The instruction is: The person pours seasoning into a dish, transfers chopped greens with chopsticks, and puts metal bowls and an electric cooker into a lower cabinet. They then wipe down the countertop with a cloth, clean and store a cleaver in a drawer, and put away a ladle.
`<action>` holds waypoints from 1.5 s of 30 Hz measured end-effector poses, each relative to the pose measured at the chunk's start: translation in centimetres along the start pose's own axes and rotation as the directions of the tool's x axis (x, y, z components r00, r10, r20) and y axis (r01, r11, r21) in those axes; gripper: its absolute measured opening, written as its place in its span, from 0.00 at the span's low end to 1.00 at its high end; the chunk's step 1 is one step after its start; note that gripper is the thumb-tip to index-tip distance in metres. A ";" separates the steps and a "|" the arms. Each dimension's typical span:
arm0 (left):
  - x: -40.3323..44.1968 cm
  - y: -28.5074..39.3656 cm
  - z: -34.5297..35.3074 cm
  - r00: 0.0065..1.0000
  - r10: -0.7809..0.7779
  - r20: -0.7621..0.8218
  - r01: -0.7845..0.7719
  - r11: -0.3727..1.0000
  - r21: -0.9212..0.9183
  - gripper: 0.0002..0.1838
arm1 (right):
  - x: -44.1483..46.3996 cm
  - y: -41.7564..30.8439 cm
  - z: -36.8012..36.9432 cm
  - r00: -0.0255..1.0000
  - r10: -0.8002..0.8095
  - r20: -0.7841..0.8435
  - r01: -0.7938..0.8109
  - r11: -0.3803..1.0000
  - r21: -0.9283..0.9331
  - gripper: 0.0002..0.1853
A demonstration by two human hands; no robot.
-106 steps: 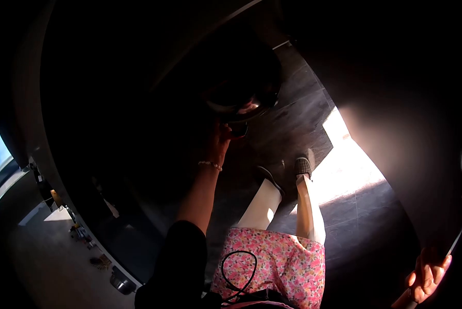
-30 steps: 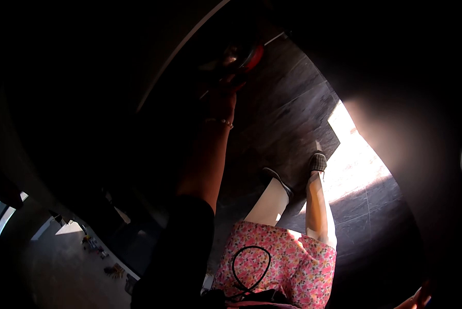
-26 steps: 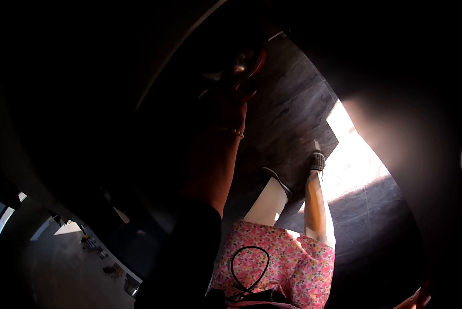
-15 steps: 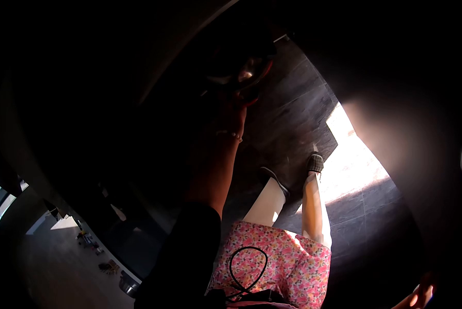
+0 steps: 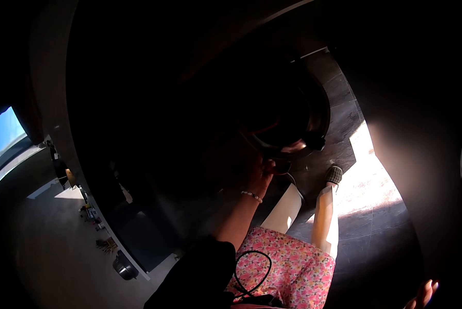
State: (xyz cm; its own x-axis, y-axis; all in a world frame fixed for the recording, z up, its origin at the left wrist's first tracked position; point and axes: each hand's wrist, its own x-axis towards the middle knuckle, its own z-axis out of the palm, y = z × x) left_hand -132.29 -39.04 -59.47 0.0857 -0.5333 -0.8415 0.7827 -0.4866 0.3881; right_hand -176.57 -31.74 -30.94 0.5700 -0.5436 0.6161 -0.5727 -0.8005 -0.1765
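My left hand (image 5: 264, 171), with a beaded bracelet at the wrist, is closed at the near edge of a dark round pot (image 5: 296, 148). The pot's curved rim catches a little light, and a dark knob or handle sticks out on its right side. Deep shadow hides most of the pot and part of my fingers. At the lower right corner, my right hand (image 5: 423, 296) shows only in part. Its fingers stretch upward, with nothing visible in them.
My legs and a checked shoe (image 5: 334, 175) stand on dark floor tiles (image 5: 367, 226), partly sunlit. At lower left, a counter (image 5: 50, 252) carries a metal pot (image 5: 124, 266) and several small items. A window (image 5: 7, 134) is beyond. Much else is black.
My left hand has come back toward my body with the pot, whose round outline now shows more out of the shadow. The camera view has shifted. My right hand stays low at the right.
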 end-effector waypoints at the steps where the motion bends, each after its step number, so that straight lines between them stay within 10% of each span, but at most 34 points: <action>1: -1.4 0.1 -1.1 1.000 -0.005 -0.022 0.005 1.000 0.007 0.06 | -0.1 -0.1 0.3 1.000 -0.015 -0.006 0.015 1.000 0.016 0.10; 11: -12.8 1.0 -11.4 0.979 -0.053 -0.199 0.045 0.998 -0.045 0.06 | 4.1 -4.5 4.8 0.979 0.205 0.005 -0.203 0.964 0.171 0.10; 13: -14.9 1.6 -13.0 0.973 -0.037 -0.226 0.026 0.998 -0.054 0.06 | 4.1 -5.8 8.0 0.930 0.195 -0.311 -0.077 0.932 0.355 0.09; 18: -19.6 3.3 -16.3 0.973 0.007 -0.231 -0.040 0.989 -0.142 0.06 | 9.2 -10.0 9.2 0.960 0.215 0.181 -0.263 0.917 0.300 0.07; 26: -24.4 3.3 -18.5 0.971 0.081 -0.225 -0.147 0.945 -0.293 0.06 | 24.2 -8.0 21.5 0.943 -0.112 0.313 -0.011 0.930 0.366 0.18; 35: -28.4 2.1 -18.2 0.941 0.132 -0.311 -0.266 0.858 -0.439 0.05 | 34.9 -6.8 25.3 0.882 0.319 0.347 -0.361 0.931 0.061 0.42; 41: -30.4 -1.3 -21.1 0.927 0.287 -0.243 -0.370 0.810 -0.455 0.07 | 42.5 -4.3 30.2 0.594 0.326 0.735 -0.718 0.626 0.303 0.19; 44: -31.9 -1.7 -20.5 0.899 0.246 -0.362 -0.404 0.785 -0.470 0.09 | 42.8 -4.5 32.9 0.931 0.085 0.354 -0.207 0.924 0.321 0.11; 45: -32.6 -2.4 -20.7 0.890 0.229 -0.393 -0.415 0.765 -0.492 0.09 | 42.3 -5.3 33.1 0.854 0.293 0.429 -0.487 0.740 0.463 0.10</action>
State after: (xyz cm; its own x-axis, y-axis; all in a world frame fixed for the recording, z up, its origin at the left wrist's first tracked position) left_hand -124.19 -6.22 -40.76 0.4983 -0.3143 -0.8080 0.8669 0.1894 0.4610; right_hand -129.90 -58.89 -29.37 0.5717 -0.8075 0.1450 -0.4286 -0.4447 -0.7865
